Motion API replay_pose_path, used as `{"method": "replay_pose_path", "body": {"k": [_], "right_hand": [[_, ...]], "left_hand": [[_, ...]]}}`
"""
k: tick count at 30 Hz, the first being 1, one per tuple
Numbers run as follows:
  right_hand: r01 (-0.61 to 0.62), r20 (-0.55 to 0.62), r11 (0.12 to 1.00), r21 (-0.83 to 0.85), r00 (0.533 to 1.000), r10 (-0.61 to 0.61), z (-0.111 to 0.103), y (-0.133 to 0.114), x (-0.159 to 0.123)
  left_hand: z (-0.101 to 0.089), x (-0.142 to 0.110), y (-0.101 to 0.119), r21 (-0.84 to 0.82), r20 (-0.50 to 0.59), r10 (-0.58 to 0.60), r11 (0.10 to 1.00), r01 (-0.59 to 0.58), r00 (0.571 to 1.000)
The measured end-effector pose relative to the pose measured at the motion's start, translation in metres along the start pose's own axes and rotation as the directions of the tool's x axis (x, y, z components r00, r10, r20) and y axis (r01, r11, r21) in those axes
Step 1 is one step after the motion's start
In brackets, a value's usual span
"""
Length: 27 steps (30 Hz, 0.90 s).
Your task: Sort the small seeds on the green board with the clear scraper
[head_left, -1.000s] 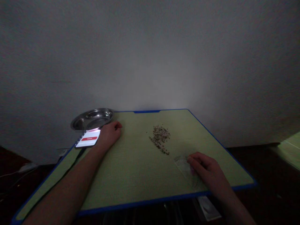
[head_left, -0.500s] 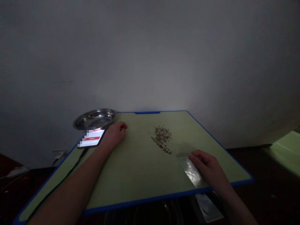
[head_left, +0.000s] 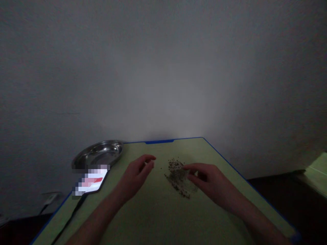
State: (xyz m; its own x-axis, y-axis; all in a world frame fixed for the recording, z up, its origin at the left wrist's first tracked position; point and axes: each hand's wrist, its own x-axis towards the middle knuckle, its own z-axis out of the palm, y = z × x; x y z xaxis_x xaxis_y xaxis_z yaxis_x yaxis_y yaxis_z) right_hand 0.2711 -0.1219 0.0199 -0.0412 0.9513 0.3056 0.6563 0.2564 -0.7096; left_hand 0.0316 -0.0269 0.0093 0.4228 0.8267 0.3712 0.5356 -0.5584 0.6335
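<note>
Small dark seeds or beans [head_left: 175, 165] lie scattered in a loose patch on the pale green tabletop. A clear plastic bag [head_left: 192, 185] is over the right part of the patch, and some of the grains show dimly through it. My right hand [head_left: 208, 177] pinches the bag between thumb and fingers. To the left of the grains, my left hand [head_left: 138, 172] hovers with thumb and fingers a little apart and holds nothing.
A shiny metal bowl [head_left: 100, 154] stands at the table's back left. In front of it is a phone [head_left: 93, 183] with a lit screen and a dark cable [head_left: 67, 223]. Blue edging [head_left: 159, 141] borders the folding table, with a grey wall behind.
My right hand has carried the bag from the table's front right up to the grains. My left hand has moved right, away from the phone, and opened. The view has tilted up.
</note>
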Motion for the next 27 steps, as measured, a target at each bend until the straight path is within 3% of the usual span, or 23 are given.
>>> {"method": "replay_pose_path", "body": {"k": [2, 7, 13, 15, 18, 22, 27], "right_hand": [[0.084, 0.057, 0.996, -0.020, 0.995, -0.083, 0.003, -0.010, 0.021], [0.183, 0.093, 0.983, 0.033, 0.978, -0.185, 0.018, -0.014, 0.054], [0.269, 0.077, 0.963, -0.016, 0.961, -0.267, 0.023, 0.015, 0.066], [0.230, -0.002, 0.970, -0.079, 0.973, -0.231, 0.018, 0.037, 0.071], [0.077, -0.152, 0.987, -0.141, 0.984, -0.098, 0.008, 0.078, 0.082], [-0.042, -0.155, 0.967, -0.250, 0.988, 0.003, -0.001, 0.122, 0.091], [-0.080, -0.145, 0.960, -0.268, 0.988, 0.041, -0.001, 0.138, 0.093]], "left_hand": [[0.008, 0.001, 0.009, -0.046, 0.082, 0.078, 0.996, -0.074, 0.994], [0.019, 0.011, 0.013, 0.015, 0.084, 0.208, 0.978, -0.210, 0.975], [0.015, 0.020, 0.000, 0.107, 0.231, 0.095, 0.987, -0.122, 0.968], [0.008, 0.023, -0.010, 0.208, 0.212, -0.007, 0.978, -0.038, 0.977], [-0.004, 0.025, -0.025, 0.326, 0.174, -0.100, 0.945, 0.038, 0.980], [-0.012, 0.028, -0.032, 0.332, 0.207, -0.127, 0.942, 0.052, 0.970], [-0.004, 0.033, -0.021, 0.331, 0.293, -0.128, 0.943, 0.025, 0.948]]}}
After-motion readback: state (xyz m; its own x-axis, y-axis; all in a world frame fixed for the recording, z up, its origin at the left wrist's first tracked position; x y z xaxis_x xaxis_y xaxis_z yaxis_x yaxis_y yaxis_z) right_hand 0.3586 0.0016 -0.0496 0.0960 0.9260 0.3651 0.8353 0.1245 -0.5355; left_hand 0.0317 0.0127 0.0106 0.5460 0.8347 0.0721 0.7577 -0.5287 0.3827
